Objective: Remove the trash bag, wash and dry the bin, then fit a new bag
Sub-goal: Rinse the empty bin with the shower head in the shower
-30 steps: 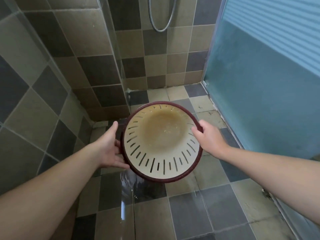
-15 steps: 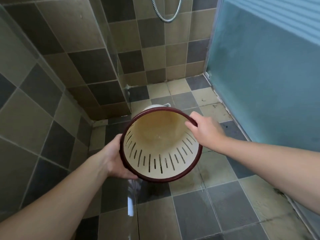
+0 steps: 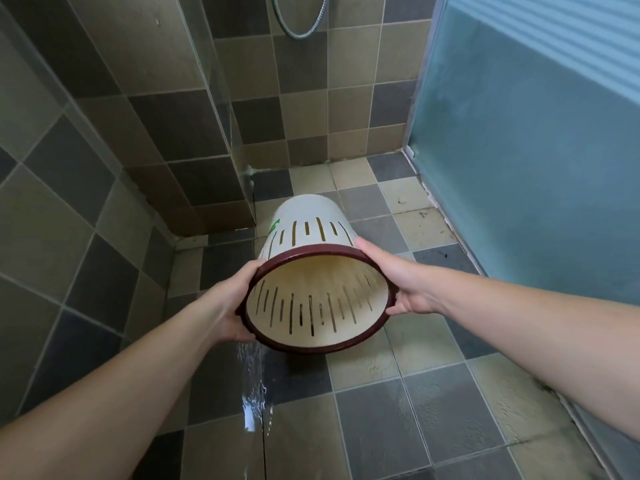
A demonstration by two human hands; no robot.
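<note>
So the bin (image 3: 313, 271) that was facing mouth-up a second ago is now getting tipped over right above the wet floor (image 3: 433, 393), left hand (image 3: 230, 306) and right hand (image 3: 403, 282) both clamping its dark rim, rinse water streaming out, washing's basically wrapping up.

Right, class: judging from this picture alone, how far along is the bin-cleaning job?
Done: the old bag is out; the cream slotted plastic bin with the maroon rim is bare inside. In hand: the left hand and right hand grip its rim, tipping it so rinse water pours onto the tiled floor. Left: drying, new bag.
</note>
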